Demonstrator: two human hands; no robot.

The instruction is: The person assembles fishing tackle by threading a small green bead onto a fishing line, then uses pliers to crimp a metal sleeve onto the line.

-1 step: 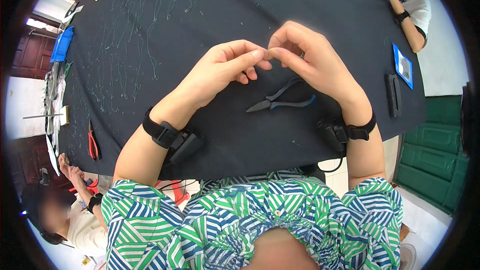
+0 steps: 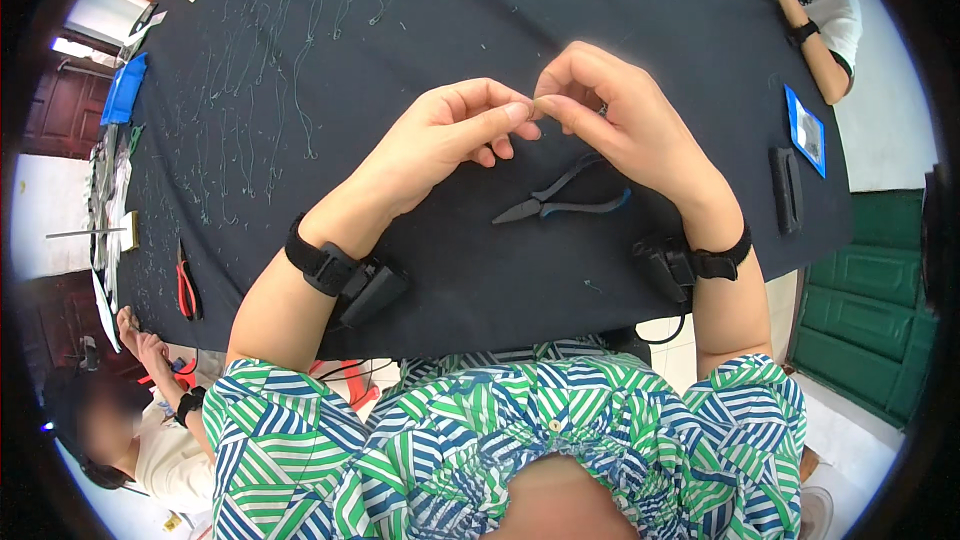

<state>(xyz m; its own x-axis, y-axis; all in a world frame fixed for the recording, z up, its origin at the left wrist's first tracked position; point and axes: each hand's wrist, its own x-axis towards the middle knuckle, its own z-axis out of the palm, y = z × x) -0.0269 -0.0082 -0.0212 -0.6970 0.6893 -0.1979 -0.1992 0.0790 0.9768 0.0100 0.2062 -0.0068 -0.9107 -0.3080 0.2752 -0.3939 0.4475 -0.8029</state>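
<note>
"Blue-tipped pliers (image 2: 541, 207): where do they lie?"

"On the black cloth (image 2: 480, 290), just below the hands and apart from both. Tapered jaws point left; dark handles splay right."

"How are the hands posed?"

"The left hand (image 2: 447, 137) has thumb against forefinger, lower fingers loosely curled. The right hand (image 2: 625, 118) arches its forefinger down onto the thumb. Both pinches meet tip to tip; whatever sits between is too small to tell."

"And the materials?"

"Softly creased cloth, with thin greenish strands (image 2: 298, 100), some ending in small loops, strewn across the upper left. Red-handled pliers (image 2: 186, 288) rest near the left edge."

"Containers?"

"A flat blue-edged packet (image 2: 808, 132) on the right, its pale face bearing a dark patch, contents or print, I can't tell."
</note>
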